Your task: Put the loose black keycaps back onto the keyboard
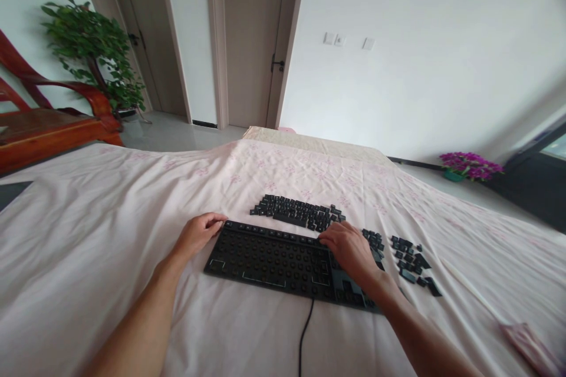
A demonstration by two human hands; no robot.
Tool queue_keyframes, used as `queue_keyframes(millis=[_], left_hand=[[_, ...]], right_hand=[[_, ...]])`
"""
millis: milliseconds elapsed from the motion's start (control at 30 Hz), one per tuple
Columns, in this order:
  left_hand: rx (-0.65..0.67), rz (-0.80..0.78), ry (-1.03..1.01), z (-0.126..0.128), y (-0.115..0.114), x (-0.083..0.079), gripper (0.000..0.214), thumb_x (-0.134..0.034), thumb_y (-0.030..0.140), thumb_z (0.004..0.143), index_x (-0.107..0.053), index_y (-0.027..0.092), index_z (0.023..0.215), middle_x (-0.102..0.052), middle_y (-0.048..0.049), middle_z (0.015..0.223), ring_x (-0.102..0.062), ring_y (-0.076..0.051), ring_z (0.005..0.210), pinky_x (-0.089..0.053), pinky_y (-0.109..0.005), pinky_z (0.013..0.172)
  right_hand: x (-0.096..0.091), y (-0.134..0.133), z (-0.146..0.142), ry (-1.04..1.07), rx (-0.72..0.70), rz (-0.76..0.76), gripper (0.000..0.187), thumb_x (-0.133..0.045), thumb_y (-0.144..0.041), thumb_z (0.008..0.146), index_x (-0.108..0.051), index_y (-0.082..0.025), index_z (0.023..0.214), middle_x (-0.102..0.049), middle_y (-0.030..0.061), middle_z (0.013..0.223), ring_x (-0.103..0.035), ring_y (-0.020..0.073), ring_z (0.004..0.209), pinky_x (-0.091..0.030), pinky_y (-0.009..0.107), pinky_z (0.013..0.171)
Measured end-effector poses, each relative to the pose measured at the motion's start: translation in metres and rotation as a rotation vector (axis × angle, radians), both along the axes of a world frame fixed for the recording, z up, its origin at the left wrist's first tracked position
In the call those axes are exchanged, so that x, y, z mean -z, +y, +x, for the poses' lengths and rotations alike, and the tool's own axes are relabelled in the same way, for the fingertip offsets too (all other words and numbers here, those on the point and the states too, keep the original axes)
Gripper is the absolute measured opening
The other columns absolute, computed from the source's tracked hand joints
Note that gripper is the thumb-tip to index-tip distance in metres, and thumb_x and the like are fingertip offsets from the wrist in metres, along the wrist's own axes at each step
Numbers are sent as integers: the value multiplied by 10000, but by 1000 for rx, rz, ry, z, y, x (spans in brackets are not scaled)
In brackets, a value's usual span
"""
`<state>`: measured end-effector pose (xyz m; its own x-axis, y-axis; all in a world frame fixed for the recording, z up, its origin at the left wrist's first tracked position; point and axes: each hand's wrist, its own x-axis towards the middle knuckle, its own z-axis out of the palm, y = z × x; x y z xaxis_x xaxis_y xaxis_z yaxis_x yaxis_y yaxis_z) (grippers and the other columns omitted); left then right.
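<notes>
A black keyboard (274, 259) with its keycaps removed lies on a pink floral cloth (110, 247), its cable (305, 330) running toward me. My left hand (198, 232) rests at the keyboard's far left corner, fingers curled against its edge. My right hand (349, 250) lies over the keyboard's right part, fingers bent near the far edge; what they hold, if anything, is hidden. A laid-out group of black keycaps (296, 212) sits just beyond the keyboard. More loose keycaps (411, 262) lie to the right.
A red wooden chair (48, 123) and a green potted plant (92, 53) stand at the left. Doors are behind. A pot of purple flowers (469, 166) sits on the floor at right. A pink object (530, 344) lies at the cloth's right edge.
</notes>
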<state>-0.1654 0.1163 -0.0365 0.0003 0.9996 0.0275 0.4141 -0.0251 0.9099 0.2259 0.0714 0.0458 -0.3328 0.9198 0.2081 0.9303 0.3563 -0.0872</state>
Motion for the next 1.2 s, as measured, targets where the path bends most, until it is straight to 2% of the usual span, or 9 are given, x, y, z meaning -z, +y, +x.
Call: queue_keyframes(millis=[533,733,933,1100,1200], left_hand=[[-8,3,34,0,1,-1,378,-579,415,729,-712,170,984,-736,-55,887,-668,-210,791,-500,-272,720],[-7,-3,10,1,1,-2,382,-592,428,715,-719,170,967,-740,-58,892,-673,-209,785,-506,-275,725],[-14,-7,-5,0,1,2,400,-596,451,722,-713,167,978,-739,-67,908,-676,-219,807,-515,-281,729],[17,4,-7,-2,2,4,379,-590,444,739,-707,182,987,-736,-58,941,-677,-217,831,-512,-273,739],[30,-7,-2,-3,4,6,376,-582,437,753,-699,179,1000,-735,-55,933,-677,-218,823,-510,-275,736]], right_hand=[[14,-8,-16,-154,-27,94,231,-479,-178,903,-652,-205,753,-584,48,818,-476,190,836,-346,309,775],[18,-15,-25,-343,-29,137,137,-528,-103,825,-636,-179,787,-587,99,862,-465,240,872,-355,356,762],[20,-25,-38,-456,-27,107,234,-501,-64,789,-667,-154,927,-593,143,917,-453,269,874,-369,379,727],[16,-27,-32,-371,-22,61,299,-485,-53,776,-677,-146,986,-612,132,976,-474,260,925,-372,365,773],[5,-7,-11,-200,-46,-26,303,-448,-103,832,-710,-214,936,-640,70,937,-512,210,922,-377,310,783]])
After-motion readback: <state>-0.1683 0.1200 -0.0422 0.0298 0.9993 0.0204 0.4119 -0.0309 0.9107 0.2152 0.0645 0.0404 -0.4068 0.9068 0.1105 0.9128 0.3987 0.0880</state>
